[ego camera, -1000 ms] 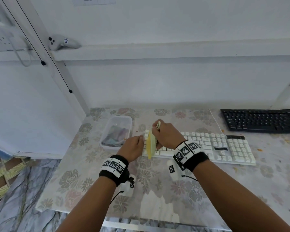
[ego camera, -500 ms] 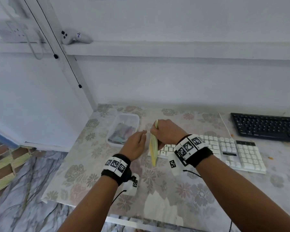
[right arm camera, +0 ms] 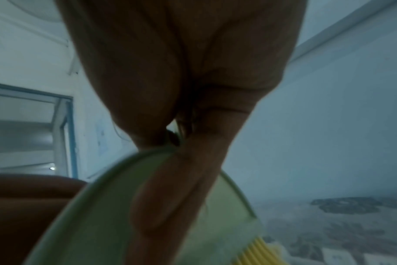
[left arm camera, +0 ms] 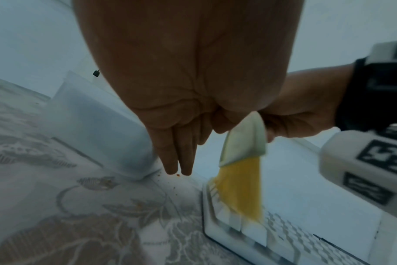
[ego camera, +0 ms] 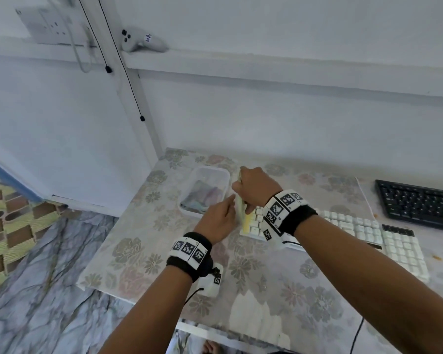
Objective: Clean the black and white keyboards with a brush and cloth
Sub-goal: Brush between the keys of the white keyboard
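My right hand grips a pale green brush by its handle. The brush's yellow bristles touch the left end of the white keyboard. The same brush fills the lower part of the right wrist view. My left hand is just left of the keyboard's end, fingers straight and pointing down at the tablecloth, holding nothing. The black keyboard lies at the far right of the table.
A clear plastic tub with cloths inside stands just beyond my left hand. Orange crumbs lie on the floral tablecloth by my fingertips. The table's left edge drops to a marbled floor. A white controller sits on the wall ledge.
Both hands and the brush have moved toward the keyboard's left end and the tub. The head view has swung left, so the black keyboard sits farther right.
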